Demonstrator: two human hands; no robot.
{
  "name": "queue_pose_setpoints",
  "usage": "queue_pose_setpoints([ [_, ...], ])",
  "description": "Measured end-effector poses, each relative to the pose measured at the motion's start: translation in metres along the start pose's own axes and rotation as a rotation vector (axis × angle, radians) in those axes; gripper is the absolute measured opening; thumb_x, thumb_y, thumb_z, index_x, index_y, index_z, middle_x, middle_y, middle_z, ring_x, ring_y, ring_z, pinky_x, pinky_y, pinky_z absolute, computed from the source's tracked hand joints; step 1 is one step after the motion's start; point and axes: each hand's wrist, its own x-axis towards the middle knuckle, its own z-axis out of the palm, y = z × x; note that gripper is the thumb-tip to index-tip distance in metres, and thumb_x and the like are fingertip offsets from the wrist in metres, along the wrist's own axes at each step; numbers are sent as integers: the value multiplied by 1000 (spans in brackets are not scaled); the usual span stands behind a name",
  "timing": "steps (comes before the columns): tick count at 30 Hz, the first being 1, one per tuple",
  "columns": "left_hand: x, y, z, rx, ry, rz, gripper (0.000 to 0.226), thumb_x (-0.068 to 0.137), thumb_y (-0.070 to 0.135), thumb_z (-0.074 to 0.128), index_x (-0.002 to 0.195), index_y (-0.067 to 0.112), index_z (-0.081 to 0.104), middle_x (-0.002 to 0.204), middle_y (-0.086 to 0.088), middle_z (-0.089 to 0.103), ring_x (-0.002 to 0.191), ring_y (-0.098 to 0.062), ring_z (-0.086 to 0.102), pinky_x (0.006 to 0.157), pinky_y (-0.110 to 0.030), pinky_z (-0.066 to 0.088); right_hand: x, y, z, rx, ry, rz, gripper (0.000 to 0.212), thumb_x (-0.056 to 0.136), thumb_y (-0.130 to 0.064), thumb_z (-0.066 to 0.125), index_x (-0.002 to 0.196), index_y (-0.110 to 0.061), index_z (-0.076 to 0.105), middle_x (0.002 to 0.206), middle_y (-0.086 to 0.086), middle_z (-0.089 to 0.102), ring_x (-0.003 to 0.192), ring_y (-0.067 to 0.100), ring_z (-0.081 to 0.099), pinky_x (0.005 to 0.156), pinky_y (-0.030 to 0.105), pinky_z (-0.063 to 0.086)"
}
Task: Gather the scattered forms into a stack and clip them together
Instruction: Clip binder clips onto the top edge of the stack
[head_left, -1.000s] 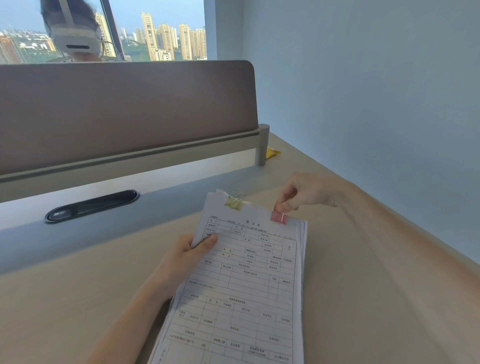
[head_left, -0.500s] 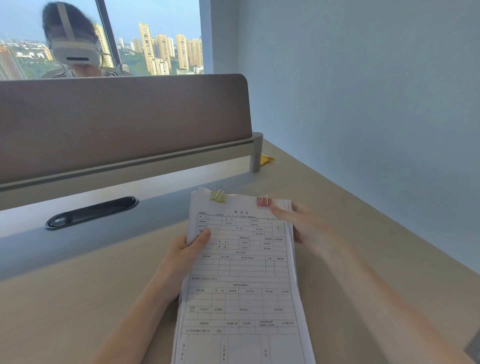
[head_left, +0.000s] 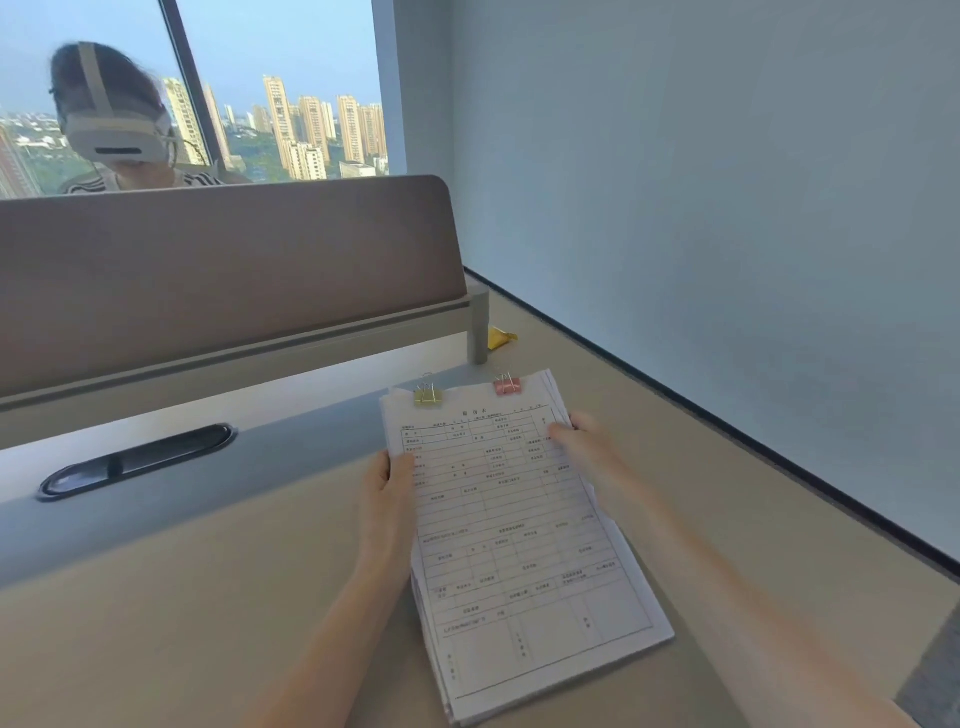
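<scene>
Left grip: the left hand (head_left: 388, 499) is closed on the left edge of the stack of forms (head_left: 514, 540), thumb on the top sheet, the other fingers hidden beneath the paper.
Right grip: the right hand (head_left: 582, 441) holds the right edge near the top, thumb lying across the printed sheet; its remaining fingers are out of sight behind the stack.
Hidden: how many sheets there are cannot be told; only staggered edges show at the lower left and the right side. The printed text is too small to read.
Stack: held between both hands, its near end low over the table (head_left: 156, 623); whether it touches the table cannot be told.
Yellow clip (head_left: 428, 397): clamped on the top edge, towards the left corner, wire handles up.
Pink clip (head_left: 507, 385): clamped on the same top edge, right of the yellow one, the two well apart.
Table: beige, with a dark oval cable slot (head_left: 136, 460) to the left.
Divider (head_left: 223, 270): brown screen along the far edge of the table.
Yellow object (head_left: 500, 336): small, beyond the divider's end post, unclear what it is.
Beyond: another person wearing a headset (head_left: 111, 137), partly cut off by the divider.
</scene>
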Motion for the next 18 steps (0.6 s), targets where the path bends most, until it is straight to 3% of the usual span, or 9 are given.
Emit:
queue_pose_setpoints([
  [3,16,-4,23,162,57,27,25,97,17,45,84,0,58,81,-11,66,74,-21,58,64,-37,44,30,-2,-11,-127,41,-34,23,86,-25,50,97,-22,69,98,7,77,93,28,73,89,52,59],
  [5,27,-7,34,305,59,38,26,98,16,46,82,-3,57,77,-10,66,70,-19,56,59,-31,40,45,-5,-18,-216,64,-72,20,89,-21,49,92,-19,69,94,7,76,84,24,72,77,39,61],
  [7,36,-7,43,451,41,64,25,100,16,49,81,3,59,71,-2,63,63,-13,54,51,-23,37,60,-5,-23,-324,80,-119,18,93,-18,49,92,-17,67,91,5,72,74,17,63,60,27,48],
  [9,46,-6,51,570,23,102,23,100,18,50,85,5,62,71,3,61,61,-7,52,49,-21,35,76,-1,-27,-411,110,-175,19,96,-18,51,109,-16,65,99,0,68,80,14,61,56,20,41],
  [11,58,-8,56,694,23,148,21,100,19,52,81,9,57,70,5,58,61,-5,50,49,-21,34,89,2,-28,-463,142,-227,28,98,-19,54,124,-14,60,111,1,69,89,15,62,57,17,41],
  [13,70,-10,59,797,16,185,22,98,22,53,79,11,57,75,1,63,65,-12,55,53,-26,40,101,6,-28,-513,171,-273,28,99,-19,54,125,-12,61,117,4,71,90,15,61,58,16,41],
  [16,82,-15,60,994,8,233,24,96,29,51,91,9,63,91,-6,71,84,-26,66,70,-36,53,114,11,-24,-625,200,-320,24,99,-16,52,116,-8,67,115,10,70,91,19,60,69,19,44],
  [18,84,-18,59,1112,15,289,28,98,34,47,100,10,61,99,-6,70,89,-26,66,72,-35,52,119,16,-21,-727,225,-346,19,99,-16,51,102,-5,66,106,13,65,91,25,61,73,27,46],
])
